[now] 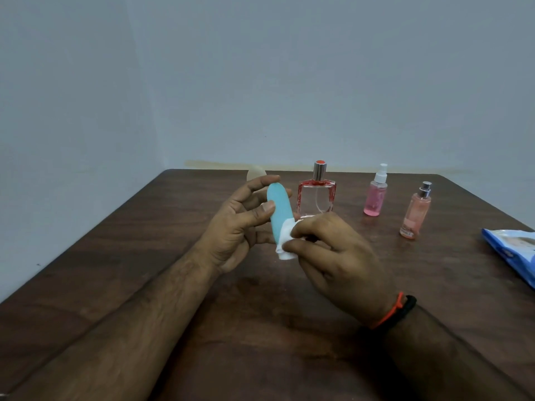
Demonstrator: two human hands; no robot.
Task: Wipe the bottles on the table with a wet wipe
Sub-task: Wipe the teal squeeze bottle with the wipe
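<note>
My left hand (240, 224) holds a small turquoise bottle (278, 211) upright above the table, thumb and fingertips pinching its upper half. My right hand (333, 253) presses a folded white wet wipe (285, 243) against the bottle's lower end, covering its white cap. Behind them a square glass perfume bottle (317, 195) with red edges and a silver cap stands on the table. A pink spray bottle (375, 195) with a white nozzle is to its right. A peach mist bottle (415, 212) with a silver top stands further right.
A blue wet wipe pack (512, 250) lies at the right edge of the dark wooden table (144, 256). A small beige round object (256, 172) peeks out behind my left fingers near the far edge. A grey wall rises behind.
</note>
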